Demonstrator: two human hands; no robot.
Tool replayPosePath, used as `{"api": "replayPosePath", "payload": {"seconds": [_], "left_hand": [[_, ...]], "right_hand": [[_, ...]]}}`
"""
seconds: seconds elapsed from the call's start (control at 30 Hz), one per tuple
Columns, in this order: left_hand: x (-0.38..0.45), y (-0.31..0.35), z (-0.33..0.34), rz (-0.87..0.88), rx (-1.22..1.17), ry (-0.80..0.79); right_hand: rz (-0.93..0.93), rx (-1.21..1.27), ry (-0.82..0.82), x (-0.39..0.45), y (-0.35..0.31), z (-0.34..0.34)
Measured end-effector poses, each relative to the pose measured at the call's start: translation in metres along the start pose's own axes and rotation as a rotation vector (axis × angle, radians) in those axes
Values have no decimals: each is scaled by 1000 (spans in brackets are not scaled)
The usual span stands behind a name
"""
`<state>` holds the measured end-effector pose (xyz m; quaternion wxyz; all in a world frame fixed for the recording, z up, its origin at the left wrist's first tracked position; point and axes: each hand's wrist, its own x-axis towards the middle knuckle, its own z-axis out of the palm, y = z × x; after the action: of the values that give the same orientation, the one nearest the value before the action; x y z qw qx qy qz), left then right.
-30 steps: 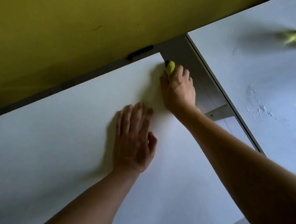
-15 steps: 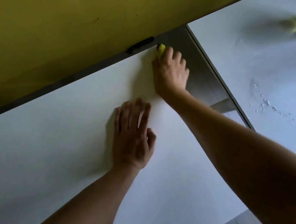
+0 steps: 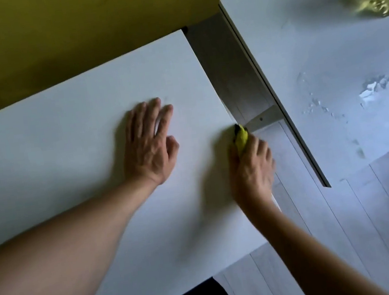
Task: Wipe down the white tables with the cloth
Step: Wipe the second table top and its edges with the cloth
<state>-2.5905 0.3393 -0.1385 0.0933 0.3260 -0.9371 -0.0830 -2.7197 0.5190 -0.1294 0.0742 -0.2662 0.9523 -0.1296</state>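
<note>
Gripping a bunched yellow cloth at the smooth white table edge, R hand fingers curled round it; L hand lay flat, fingers straight, slightly spread.

A yellow cloth (bunched, mostly hidden) lies on the right edge of the near white table.

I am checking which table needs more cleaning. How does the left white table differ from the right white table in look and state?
The left table looks smooth and plain, while the right table shows chipped or flaking patches. The left hand rests flat on the left table and the right hand holds the yellow cloth at its right edge; no hand touches the right table. A blurred gold object lies only on the right one. Both are white.
</note>
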Motion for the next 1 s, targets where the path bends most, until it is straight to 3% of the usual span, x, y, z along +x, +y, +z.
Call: {"api": "replayPosePath", "payload": {"seconds": [0.17, 0.33, 0.57, 0.8, 1.0], "left_hand": [[2, 0, -2, -11, 7, -4], [2, 0, -1, -12, -3, 9], [3, -1, -4, 11, -1, -14], [0, 2, -3, -2, 7, -1], [-6, 7, -5, -16, 35, 9]], "right_hand": [[62, -65, 32, -30, 19, -4], [17, -23, 61, 36, -34, 8], [-64, 28, -37, 118, -98, 15], [-3, 22, 83, 10, -11, 10], [71, -25, 37, -89, 71, -11]]}}
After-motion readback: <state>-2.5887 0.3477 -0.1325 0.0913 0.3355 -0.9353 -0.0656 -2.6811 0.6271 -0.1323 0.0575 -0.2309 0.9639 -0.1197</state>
